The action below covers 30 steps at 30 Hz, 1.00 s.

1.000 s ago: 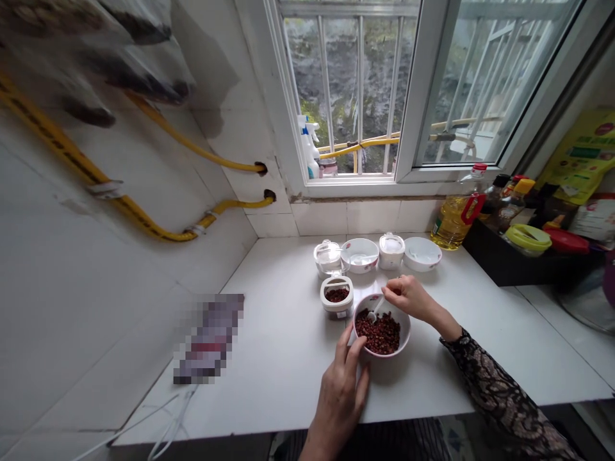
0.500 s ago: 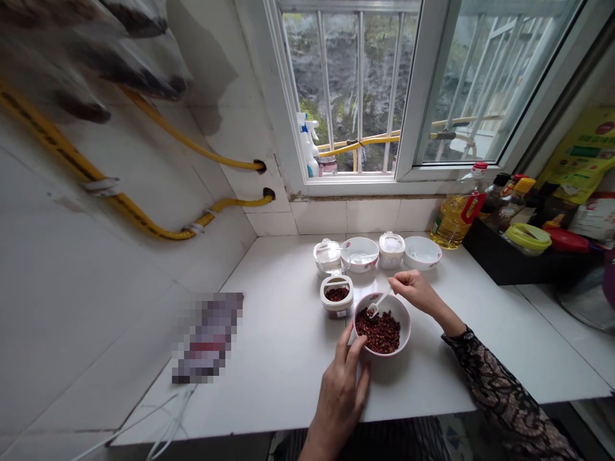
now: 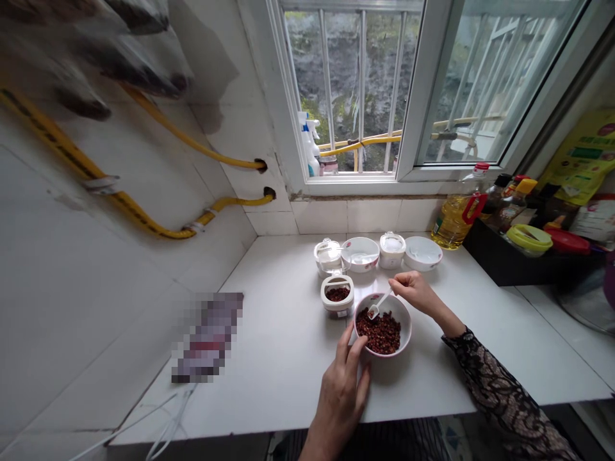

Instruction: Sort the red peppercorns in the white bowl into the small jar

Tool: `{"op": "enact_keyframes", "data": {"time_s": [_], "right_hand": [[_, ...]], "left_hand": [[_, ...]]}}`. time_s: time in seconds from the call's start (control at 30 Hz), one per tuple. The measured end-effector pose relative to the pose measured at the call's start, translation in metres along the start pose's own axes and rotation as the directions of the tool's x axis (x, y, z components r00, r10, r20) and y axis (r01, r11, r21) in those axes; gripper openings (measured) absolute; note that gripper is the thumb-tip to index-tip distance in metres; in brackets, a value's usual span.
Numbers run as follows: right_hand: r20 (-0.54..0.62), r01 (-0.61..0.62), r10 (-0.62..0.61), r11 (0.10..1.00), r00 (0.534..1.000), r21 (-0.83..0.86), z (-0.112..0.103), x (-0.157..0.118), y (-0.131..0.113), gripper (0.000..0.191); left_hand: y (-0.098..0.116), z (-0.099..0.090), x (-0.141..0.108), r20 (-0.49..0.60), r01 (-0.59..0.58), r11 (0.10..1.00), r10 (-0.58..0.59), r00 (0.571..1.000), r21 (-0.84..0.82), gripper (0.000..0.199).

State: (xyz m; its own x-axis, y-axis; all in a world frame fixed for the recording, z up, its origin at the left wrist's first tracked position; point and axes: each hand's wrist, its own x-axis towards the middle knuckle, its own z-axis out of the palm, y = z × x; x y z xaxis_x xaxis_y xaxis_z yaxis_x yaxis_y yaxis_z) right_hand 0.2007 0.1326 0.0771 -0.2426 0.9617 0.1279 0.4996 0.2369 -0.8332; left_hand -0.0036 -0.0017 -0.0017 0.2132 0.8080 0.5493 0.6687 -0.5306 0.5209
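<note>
The right hand (image 3: 414,291) pinches the handle of a small white spoon (image 3: 379,307), whose scoop sits at the dark red dried bits (image 3: 382,333) in a white bowl (image 3: 406,323); the left hand (image 3: 339,390) has its fingertips on the bowl's near left rim, fingers loosely curved. The bowl stands on the white countertop (image 3: 269,358), just beside an open-topped jar (image 3: 337,306) holding similar bits, with two more bowls and two containers lined up behind

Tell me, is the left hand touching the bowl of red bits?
Touching. The head view shows the left hand with fingers on the left side of the bowl.
</note>
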Motion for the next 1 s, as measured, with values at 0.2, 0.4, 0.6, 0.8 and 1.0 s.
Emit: {"op": "enact_keyframes", "data": {"time_s": [0.2, 0.4, 0.6, 0.8, 1.0], "right_hand": [[-0.081, -0.002, 0.018, 0.979, 0.997, 0.204, 0.005, 0.005, 0.0, 0.05], [-0.407, 0.248, -0.214, 0.968, 0.888, 0.032, 0.026, 0.001, -0.026, 0.044], [-0.182, 0.589, -0.778, 0.586, 0.601, -0.557, 0.043, -0.008, -0.041, 0.032], [-0.365, 0.495, -0.661, 0.741, 0.656, -0.454, 0.02, -0.006, -0.033, 0.036], [-0.146, 0.251, -0.287, 0.942, 0.947, -0.222, -0.007, 0.001, -0.006, 0.045]], "left_hand": [[-0.001, 0.001, -0.001, 0.006, 0.014, 1.0, -0.014, 1.0, -0.003, 0.046], [-0.001, 0.001, -0.001, 0.012, 0.021, 1.0, -0.021, 1.0, -0.007, 0.045], [-0.001, 0.002, -0.001, 0.001, 0.007, 1.0, -0.007, 1.0, -0.002, 0.046], [-0.002, 0.001, -0.002, 0.024, 0.018, 1.0, -0.018, 1.0, -0.002, 0.045], [-0.001, 0.001, -0.001, 0.009, 0.006, 1.0, -0.006, 1.0, 0.006, 0.046]]}}
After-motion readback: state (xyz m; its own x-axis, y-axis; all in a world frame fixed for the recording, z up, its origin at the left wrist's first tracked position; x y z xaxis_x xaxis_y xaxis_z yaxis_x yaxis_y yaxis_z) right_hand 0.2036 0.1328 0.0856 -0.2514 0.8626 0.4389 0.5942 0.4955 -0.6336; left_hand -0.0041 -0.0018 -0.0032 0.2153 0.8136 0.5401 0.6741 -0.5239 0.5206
